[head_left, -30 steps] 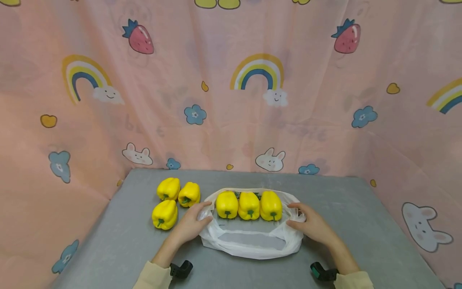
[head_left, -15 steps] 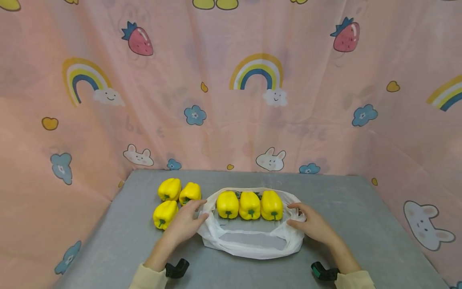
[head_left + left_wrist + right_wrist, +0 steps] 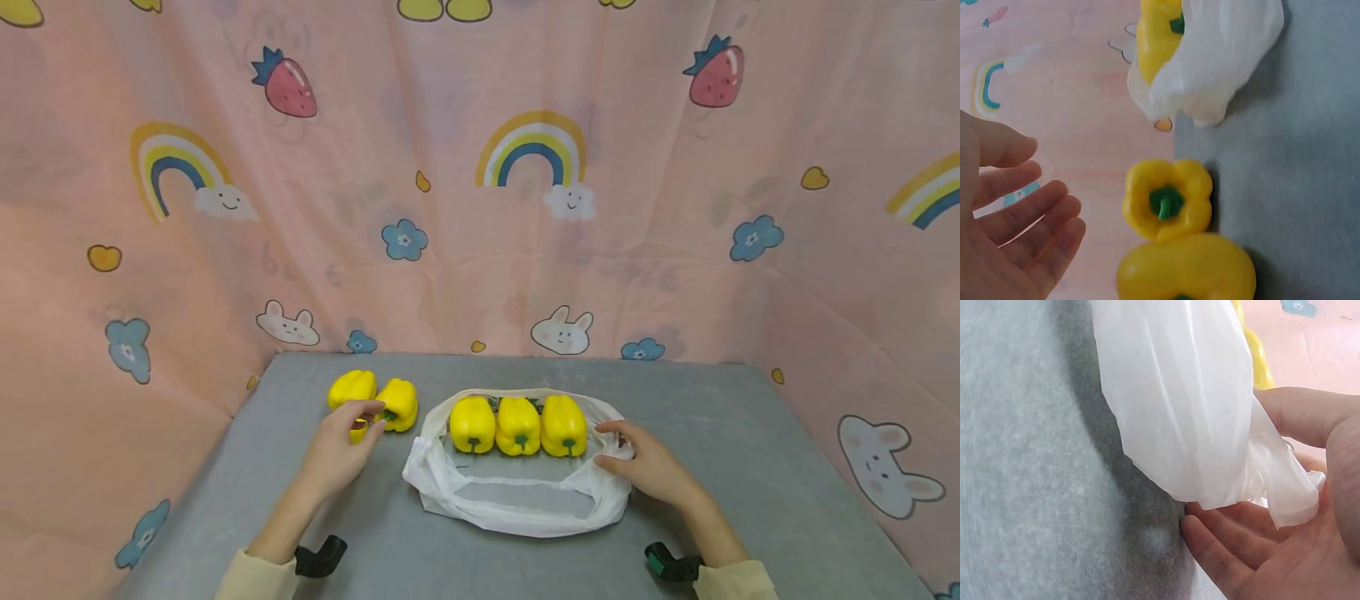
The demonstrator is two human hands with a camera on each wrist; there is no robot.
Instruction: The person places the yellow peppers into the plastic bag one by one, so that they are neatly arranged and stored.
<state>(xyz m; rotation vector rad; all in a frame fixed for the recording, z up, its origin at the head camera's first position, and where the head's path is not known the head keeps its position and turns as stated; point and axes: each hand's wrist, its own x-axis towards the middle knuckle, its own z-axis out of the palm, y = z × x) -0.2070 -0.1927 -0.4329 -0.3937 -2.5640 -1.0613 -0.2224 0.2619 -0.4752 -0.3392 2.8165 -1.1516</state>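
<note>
My left hand [image 3: 337, 446], fingers spread and relaxed, is over the nearest of three loose yellow bell peppers and mostly hides it. Beside it lie a second bell pepper [image 3: 397, 406] and a third one [image 3: 351, 388]. In the left wrist view the hand [image 3: 1022, 219] has nothing between thumb and fingers. A white plastic bag [image 3: 517, 522] lies with its mouth wide, and three yellow bell peppers [image 3: 518, 427] stand in a row within its rim. At the bag's right side my right hand [image 3: 648, 467] holds the rim; the right wrist view shows thumb and fingers around the plastic [image 3: 1172, 406].
A grey tabletop [image 3: 750, 467] carries everything. Behind and along both sides hangs a pink printed curtain [image 3: 645, 275]. A black wrist device [image 3: 321, 557] sits on the left wrist, and another wrist device [image 3: 672, 564] on the right.
My left hand has let go of the bag's left rim and moved left over the loose bell peppers. The bag's left side has sagged outward. My right hand stays in place.
</note>
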